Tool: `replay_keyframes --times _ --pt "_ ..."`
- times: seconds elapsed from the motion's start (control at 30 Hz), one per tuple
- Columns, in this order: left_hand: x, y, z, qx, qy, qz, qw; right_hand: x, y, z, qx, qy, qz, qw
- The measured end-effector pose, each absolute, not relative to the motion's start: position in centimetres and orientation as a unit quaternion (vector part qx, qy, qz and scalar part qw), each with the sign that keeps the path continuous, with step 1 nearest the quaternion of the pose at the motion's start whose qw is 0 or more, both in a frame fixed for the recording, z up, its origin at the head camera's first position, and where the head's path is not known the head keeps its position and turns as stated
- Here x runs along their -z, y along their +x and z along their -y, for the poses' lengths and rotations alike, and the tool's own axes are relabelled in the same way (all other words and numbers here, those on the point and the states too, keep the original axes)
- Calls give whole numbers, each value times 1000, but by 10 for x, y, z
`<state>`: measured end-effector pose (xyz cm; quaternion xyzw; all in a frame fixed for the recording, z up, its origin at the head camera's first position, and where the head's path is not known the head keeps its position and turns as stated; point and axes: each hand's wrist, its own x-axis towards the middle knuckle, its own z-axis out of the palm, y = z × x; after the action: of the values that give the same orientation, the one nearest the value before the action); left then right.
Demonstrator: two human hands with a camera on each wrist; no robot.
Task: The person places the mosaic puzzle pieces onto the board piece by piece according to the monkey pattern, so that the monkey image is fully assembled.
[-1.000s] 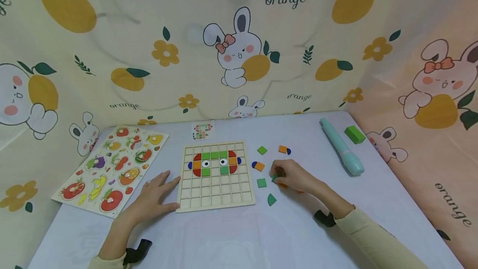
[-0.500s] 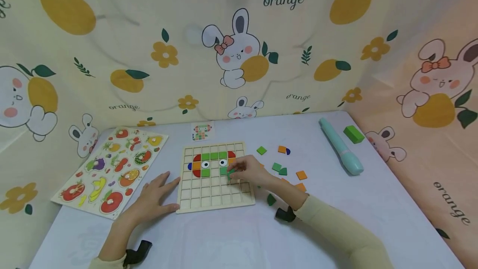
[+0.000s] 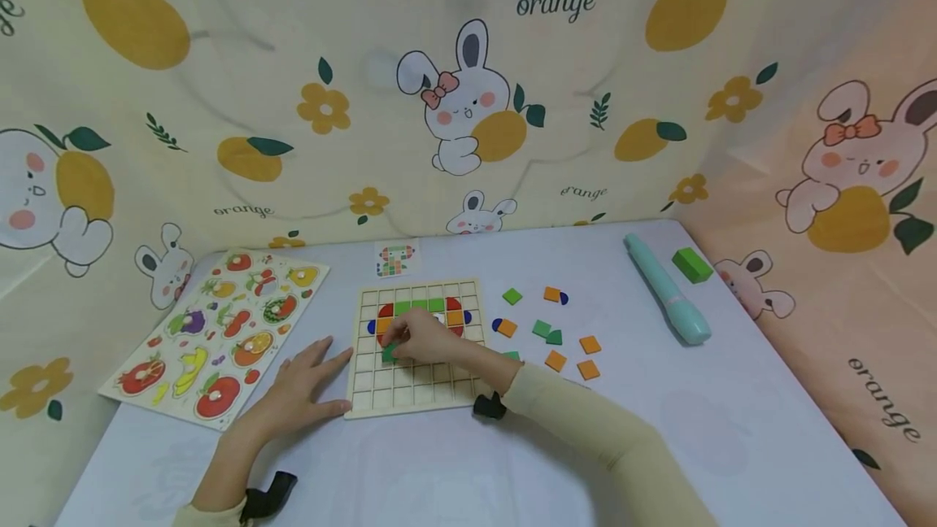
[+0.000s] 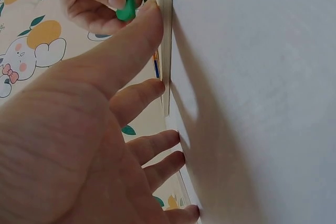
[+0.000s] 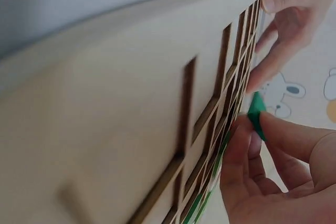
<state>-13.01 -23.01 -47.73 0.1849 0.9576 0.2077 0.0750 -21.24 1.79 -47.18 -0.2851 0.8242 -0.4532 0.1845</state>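
Observation:
My right hand [image 3: 417, 336] pinches a small green tile [image 5: 256, 111] between thumb and fingers, over the left part of the wooden grid board [image 3: 420, 401]. In the left wrist view the same green tile [image 4: 127, 9] sticks out from those fingertips. The tile's full outline is hidden by the fingers. Red, orange, green and blue tiles fill cells in the board's upper rows, partly covered by my right hand. My left hand [image 3: 296, 385] lies with fingers spread, its thumb and forefinger touching the board's left edge.
Loose orange tiles [image 3: 589, 344] and green tiles [image 3: 542, 328] lie right of the board. Behind it is a small pattern card [image 3: 398, 259]. A fruit puzzle board [image 3: 220, 332] lies at left; a turquoise bottle-shaped object [image 3: 666, 287] and a green block [image 3: 691, 265] stand at right.
My right hand has moved left from the loose tiles, across the board to its left part, carrying the green tile. My left hand has stayed at the board's edge.

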Motion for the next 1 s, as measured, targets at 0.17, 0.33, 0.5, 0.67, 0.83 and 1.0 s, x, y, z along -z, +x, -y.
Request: replay_keyframes --times 0.17,0.33,0.5,0.67,0.83,1.0 --pt "477 -130 231 -206 187 -958 73 472 -210 -7 418 -279 -848 169" --pt "478 -130 231 -206 187 -958 75 477 -207 -4 402 -276 -860 152" --pt "478 -130 230 -206 186 -957 80 476 -203 -3 363 -281 -876 147" --pt "477 -130 229 -205 186 -957 83 473 -201 -3 323 -298 -887 144" --pt "477 -131 229 -201 185 -958 81 472 -200 -3 303 -314 -890 136" --pt "477 -131 229 -199 187 -959 75 471 -198 -4 296 -319 -891 131"
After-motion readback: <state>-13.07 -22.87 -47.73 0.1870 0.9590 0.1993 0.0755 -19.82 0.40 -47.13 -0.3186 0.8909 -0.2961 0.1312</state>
